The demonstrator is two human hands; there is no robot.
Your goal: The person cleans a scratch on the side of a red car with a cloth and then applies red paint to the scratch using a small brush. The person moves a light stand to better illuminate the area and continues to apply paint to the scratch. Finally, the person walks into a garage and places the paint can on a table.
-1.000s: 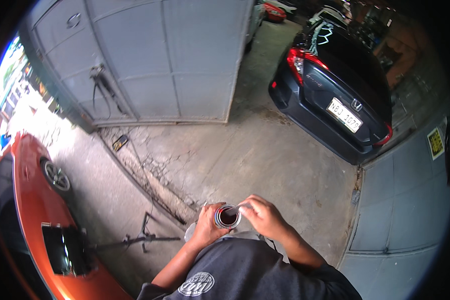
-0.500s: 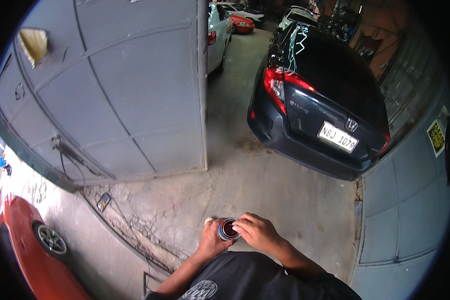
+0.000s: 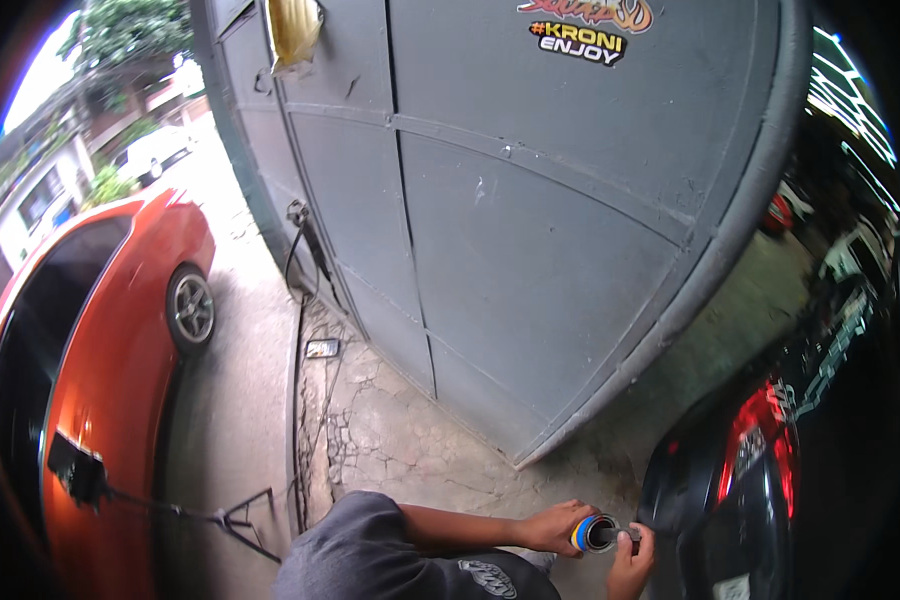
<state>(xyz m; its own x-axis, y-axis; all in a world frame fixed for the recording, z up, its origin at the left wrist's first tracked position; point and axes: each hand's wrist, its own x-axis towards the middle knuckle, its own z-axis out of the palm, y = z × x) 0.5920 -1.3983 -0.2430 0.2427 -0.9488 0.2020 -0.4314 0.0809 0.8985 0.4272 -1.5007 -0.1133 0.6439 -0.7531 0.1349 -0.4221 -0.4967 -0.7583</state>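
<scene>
The background is filled by a tall grey metal gate point(image 3: 540, 270) on a cracked concrete floor point(image 3: 390, 425), with an orange car point(image 3: 120, 335) to the left and a dark car point(image 3: 710, 490) at the lower right. A small open can point(image 3: 581, 535), banded in blue and yellow, is held in front of the body, near the dark car in the view. Its side is gripped by the left hand point(image 3: 555, 527), the fingers wrapped around it. A flat grey tool point(image 3: 611, 537) is pinched by the right hand point(image 3: 630, 572), thumb and fingers clamped on it, with its far end in the can's mouth.

Contents could be spilled if the can were tipped or its grip loosened; drips could be thrown by a quick lift of the tool. How full it is cannot be told.

The mouth is turned toward the camera and the right hand; the can's long axis appears to run sideways, but its true lean cannot be judged through the bent view. The tool is pointed leftward, into the mouth.
</scene>
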